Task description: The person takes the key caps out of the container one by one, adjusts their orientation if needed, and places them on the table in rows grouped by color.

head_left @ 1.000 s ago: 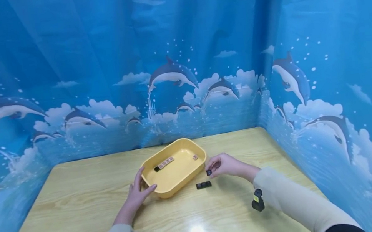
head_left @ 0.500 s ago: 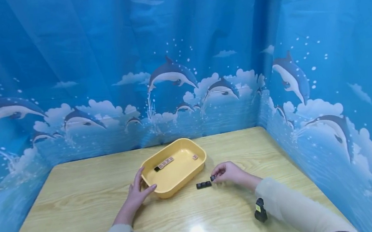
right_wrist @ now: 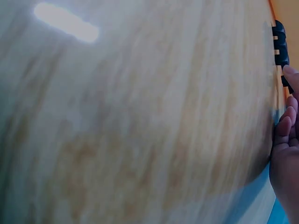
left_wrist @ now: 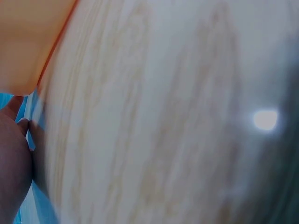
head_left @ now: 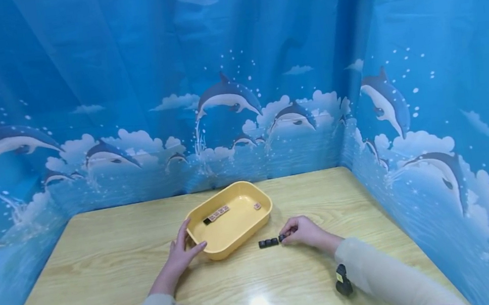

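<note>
A yellow plastic basin (head_left: 238, 237) sits on the wooden table. At its left corner my left hand (head_left: 177, 260) rests with spread fingers and thumb touching the rim. My right hand (head_left: 302, 232) pinches a small black keycap (head_left: 282, 238) low over the table. That keycap is just right of a short row of black keycaps (head_left: 268, 243), almost in line with them. The right wrist view shows the row of keycaps (right_wrist: 280, 44) partly, beside the fingertips. In the left wrist view only part of the left hand (left_wrist: 14, 163) and the basin's underside corner (left_wrist: 28, 46) appear.
Inside the basin lie a row of pinkish marked pieces (head_left: 220, 212) with a black piece (head_left: 207, 221) at its end, and a single pinkish piece (head_left: 257, 205) at the right. A blue dolphin-print curtain (head_left: 246, 162) stands behind and right of the wooden table (head_left: 112, 270).
My right hand has come down and toward me from beside the basin, bringing the pinched keycap to the right end of the black row. The left hand and basin have stayed put.
</note>
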The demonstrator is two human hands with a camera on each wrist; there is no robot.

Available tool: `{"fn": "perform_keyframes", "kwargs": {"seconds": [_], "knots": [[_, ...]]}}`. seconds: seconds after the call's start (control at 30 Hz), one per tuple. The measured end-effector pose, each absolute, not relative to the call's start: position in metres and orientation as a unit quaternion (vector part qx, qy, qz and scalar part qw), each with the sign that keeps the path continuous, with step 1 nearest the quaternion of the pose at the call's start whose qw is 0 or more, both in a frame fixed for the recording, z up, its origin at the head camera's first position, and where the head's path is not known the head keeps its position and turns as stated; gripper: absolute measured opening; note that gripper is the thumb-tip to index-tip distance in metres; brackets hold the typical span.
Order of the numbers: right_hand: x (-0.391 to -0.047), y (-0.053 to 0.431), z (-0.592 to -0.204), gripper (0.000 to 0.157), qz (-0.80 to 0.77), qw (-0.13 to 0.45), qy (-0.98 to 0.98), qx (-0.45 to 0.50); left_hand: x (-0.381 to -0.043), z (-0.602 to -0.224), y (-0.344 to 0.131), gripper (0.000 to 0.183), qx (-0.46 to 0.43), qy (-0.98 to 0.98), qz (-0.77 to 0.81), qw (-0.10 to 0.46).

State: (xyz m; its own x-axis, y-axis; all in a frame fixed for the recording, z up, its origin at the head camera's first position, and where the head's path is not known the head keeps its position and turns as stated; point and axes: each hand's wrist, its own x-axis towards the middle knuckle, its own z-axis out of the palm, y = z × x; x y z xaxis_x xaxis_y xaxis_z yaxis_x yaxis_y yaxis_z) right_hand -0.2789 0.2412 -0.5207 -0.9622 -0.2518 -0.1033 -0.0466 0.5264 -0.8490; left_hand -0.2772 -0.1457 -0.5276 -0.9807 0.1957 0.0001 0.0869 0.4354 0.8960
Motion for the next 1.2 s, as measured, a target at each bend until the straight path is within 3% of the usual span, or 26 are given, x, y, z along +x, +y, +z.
{"fn": "perform_keyframes", "kwargs": {"seconds": [1.2], "knots": [[-0.2807,0.2403,-0.5256,0.025,-0.450,0.101,0.880,-0.114,-0.2774,-0.5276,-0.1451,0.092,0.071,0.849,0.521,0.058]]}}
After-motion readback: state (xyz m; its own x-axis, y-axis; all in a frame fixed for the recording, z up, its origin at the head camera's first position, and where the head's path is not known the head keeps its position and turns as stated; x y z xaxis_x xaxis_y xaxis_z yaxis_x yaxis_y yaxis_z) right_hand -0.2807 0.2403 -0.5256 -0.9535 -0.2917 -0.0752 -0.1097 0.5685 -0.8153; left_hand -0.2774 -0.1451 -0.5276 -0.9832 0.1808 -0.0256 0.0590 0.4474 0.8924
